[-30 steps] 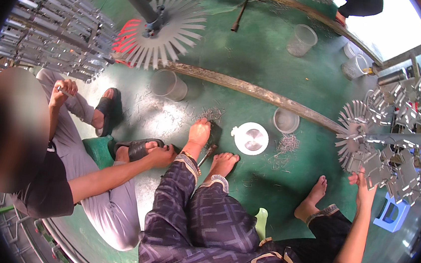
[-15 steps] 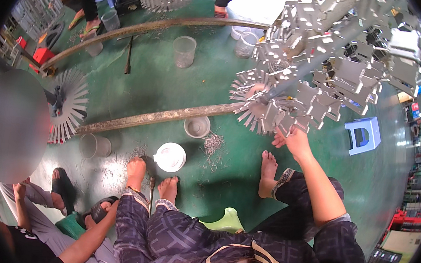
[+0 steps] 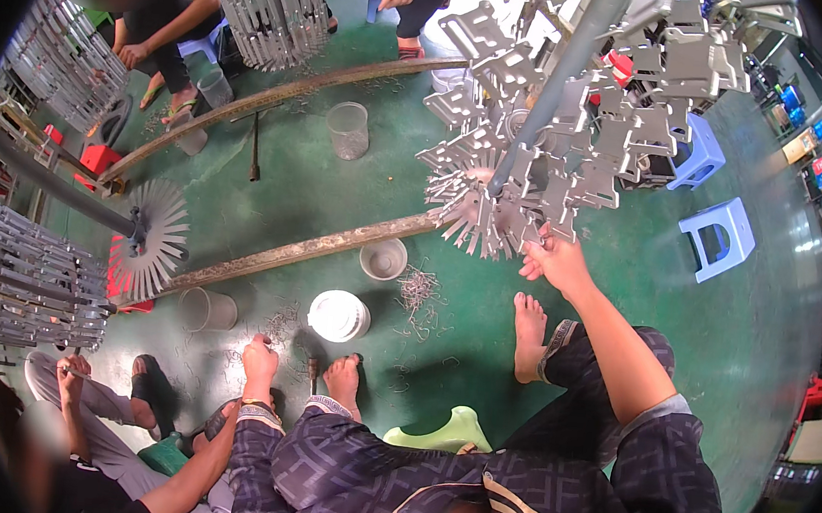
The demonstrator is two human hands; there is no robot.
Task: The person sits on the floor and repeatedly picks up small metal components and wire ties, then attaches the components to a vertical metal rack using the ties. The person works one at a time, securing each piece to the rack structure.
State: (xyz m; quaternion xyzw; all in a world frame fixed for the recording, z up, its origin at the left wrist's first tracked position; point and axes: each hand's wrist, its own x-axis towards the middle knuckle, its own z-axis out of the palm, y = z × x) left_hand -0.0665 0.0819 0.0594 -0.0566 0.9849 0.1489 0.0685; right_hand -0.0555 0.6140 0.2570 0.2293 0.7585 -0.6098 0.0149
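A rack on a slanting grey pole [image 3: 554, 98] is hung all round with bent grey metal brackets [image 3: 594, 180]. At its lower end is a fan-shaped ring of thin metal strips [image 3: 479, 209]. My right hand [image 3: 559, 262] reaches up to this end, its fingers closed at the edge of a low bracket; the exact grip is partly hidden. My left hand [image 3: 260, 365] is a closed fist, low by my left foot, near loose wire hooks [image 3: 280, 325]. What it holds, if anything, is hidden. A white bucket [image 3: 338, 317] stands to its right.
A second pile of wire hooks [image 3: 419, 301] lies beside a grey tub [image 3: 383, 258]. A long beam [image 3: 314, 248] crosses the floor, with a clear bucket [image 3: 208, 310] near it. Blue stools [image 3: 720, 240] stand at right. A co-worker's arm [image 3: 186, 476] is close on my left.
The view has shifted, bringing more of the left racks into sight. My right hand stays at the bracket rack's lower end. My left hand remains closed near the hooks.
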